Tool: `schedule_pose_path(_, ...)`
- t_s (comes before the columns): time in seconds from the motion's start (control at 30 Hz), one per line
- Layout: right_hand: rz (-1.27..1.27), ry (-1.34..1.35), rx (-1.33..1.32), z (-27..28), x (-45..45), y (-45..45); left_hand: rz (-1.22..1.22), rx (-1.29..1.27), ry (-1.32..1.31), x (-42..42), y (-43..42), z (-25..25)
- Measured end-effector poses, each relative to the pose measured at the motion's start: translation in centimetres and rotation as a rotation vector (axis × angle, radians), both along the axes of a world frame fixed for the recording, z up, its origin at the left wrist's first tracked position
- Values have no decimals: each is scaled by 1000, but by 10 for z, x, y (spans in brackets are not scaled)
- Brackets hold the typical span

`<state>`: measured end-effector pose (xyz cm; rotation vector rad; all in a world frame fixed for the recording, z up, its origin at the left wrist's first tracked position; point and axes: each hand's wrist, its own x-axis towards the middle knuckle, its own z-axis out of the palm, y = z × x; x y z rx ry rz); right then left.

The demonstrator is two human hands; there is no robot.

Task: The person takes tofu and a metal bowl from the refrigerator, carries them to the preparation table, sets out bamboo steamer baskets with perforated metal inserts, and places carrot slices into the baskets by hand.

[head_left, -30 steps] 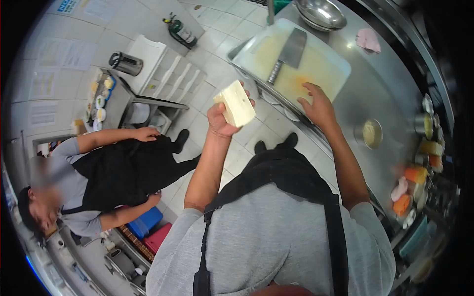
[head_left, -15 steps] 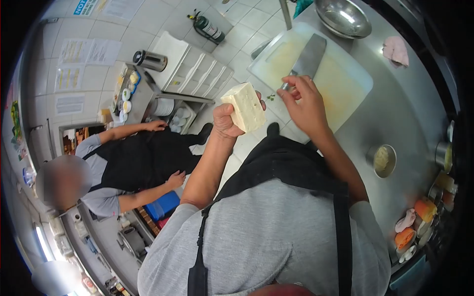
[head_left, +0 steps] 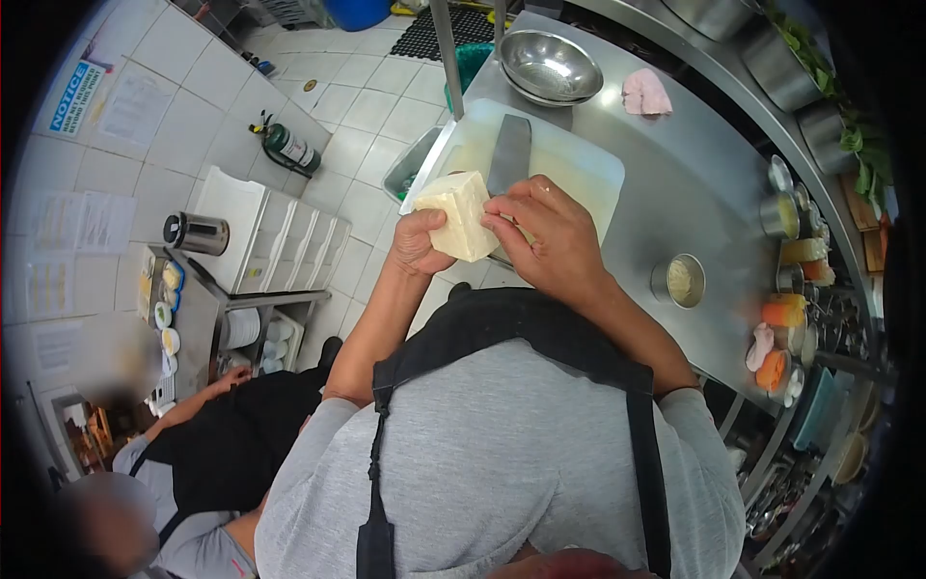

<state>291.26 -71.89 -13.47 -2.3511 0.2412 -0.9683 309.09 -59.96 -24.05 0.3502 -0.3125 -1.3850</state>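
My left hand (head_left: 422, 241) is wrapped round a pale cream block of cheese (head_left: 465, 217) and holds it up in front of my apron. At the block's right edge, my right hand (head_left: 550, 232) has thumb and fingertips pinched together; whatever is between them is too small to make out. Beyond my hands a broad-bladed knife (head_left: 509, 150) lies on a white cutting board (head_left: 588, 183), its handle hidden behind my right hand. A small metal bowl (head_left: 678, 281) with pale shreds in it stands on the steel counter (head_left: 675, 183), to the right.
Stacked metal bowls (head_left: 550, 66) and a pink cloth (head_left: 646, 93) are at the counter's far end. Containers (head_left: 783, 311) line its right side. A co-worker in a black apron (head_left: 227, 434) stands to my left, near a white drawer unit (head_left: 280, 232). A bin (head_left: 415, 159) is beside the board.
My right hand has left the knife handle and come to the cheese block's edge. The view has turned, so the counter shows further left and the co-worker lower.
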Motion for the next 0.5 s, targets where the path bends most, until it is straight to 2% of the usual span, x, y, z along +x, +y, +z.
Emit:
schedule_pose_path(0.27, -41, 123, -22, 0, 39, 24, -78, -43, 85, 42, 9, -18)
schedule_pose_path(0.33, -41, 163, 135, 0, 50, 26, -66, -22, 82, 55, 15, -21)
schedule_pose_path(0.5, -37, 63, 203, 13, 79, 21, -8, -35, 71, 91, 50, -32)
